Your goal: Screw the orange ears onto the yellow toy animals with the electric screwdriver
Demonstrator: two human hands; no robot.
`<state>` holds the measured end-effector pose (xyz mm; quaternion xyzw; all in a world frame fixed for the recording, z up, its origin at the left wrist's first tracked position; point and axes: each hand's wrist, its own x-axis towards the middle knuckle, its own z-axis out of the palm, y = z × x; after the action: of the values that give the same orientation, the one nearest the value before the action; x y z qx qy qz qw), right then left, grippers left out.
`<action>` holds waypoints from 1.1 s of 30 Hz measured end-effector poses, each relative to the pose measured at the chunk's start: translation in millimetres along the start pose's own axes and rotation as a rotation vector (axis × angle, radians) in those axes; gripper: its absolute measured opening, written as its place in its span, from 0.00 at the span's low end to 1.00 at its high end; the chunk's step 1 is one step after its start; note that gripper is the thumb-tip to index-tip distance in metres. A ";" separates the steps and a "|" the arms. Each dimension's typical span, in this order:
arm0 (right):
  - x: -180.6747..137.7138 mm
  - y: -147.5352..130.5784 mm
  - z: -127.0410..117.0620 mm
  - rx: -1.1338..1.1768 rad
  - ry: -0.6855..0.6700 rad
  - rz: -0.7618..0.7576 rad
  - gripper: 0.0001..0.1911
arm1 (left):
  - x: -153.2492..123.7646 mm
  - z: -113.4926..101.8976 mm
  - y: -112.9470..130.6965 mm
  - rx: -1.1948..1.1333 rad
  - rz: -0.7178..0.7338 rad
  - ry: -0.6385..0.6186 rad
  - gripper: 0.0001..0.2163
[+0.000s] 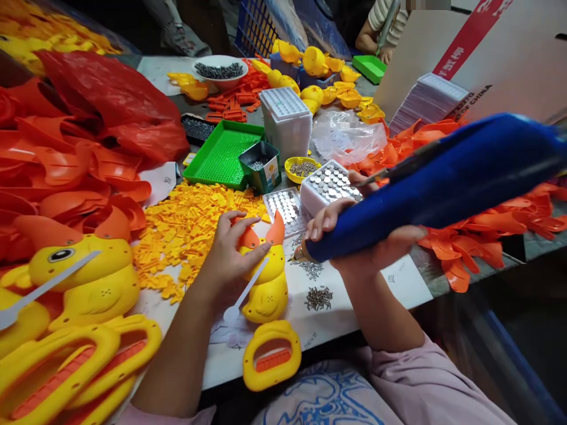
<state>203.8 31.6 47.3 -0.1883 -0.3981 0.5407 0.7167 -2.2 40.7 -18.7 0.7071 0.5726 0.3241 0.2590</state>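
Observation:
My left hand (230, 251) rests on a yellow duck-shaped toy (268, 289) lying on the white table sheet, fingers curled around its orange comb. A white strip (245, 289) sticks out from the toy's front. A yellow handle part with an orange insert (271, 356) sits at the toy's lower end. My right hand (354, 236) grips a big blue electric screwdriver (443, 177), its tip end pointing down beside the toy's right side. Small dark screws (318, 298) lie in piles just right of the toy.
Finished yellow duck toys (75, 295) crowd the near left. Orange shells (66, 171) and a red bag are behind them, small yellow pieces (190, 224) at centre. A green tray (221, 154), white battery trays (330, 184) and more orange parts (478, 230) stand beyond. Another person's arm (376, 29) is at the far side.

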 end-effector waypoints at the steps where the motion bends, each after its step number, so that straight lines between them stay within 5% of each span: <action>1: -2.8 0.5 -2.1 -0.004 -0.011 -0.034 0.28 | -2.1 0.9 0.0 -0.003 0.000 -0.011 0.22; 9: -11.8 8.2 -6.1 0.103 -0.116 -0.168 0.27 | -13.8 -7.3 6.4 0.000 0.095 0.025 0.14; 17: -18.5 6.6 1.7 0.182 -0.015 -0.034 0.32 | -19.7 -10.2 10.6 0.105 0.080 0.001 0.13; 27: -13.8 17.7 -4.3 0.193 -0.160 -0.117 0.29 | -19.6 -6.6 14.6 0.122 0.111 0.009 0.12; 33: -14.7 12.5 -4.6 0.139 -0.142 0.020 0.30 | -21.3 -4.2 18.5 0.122 0.124 0.042 0.11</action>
<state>198.2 23.0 30.3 -0.1033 -0.4078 0.5861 0.6924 3.7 16.0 -5.8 0.7486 0.5517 0.3189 0.1829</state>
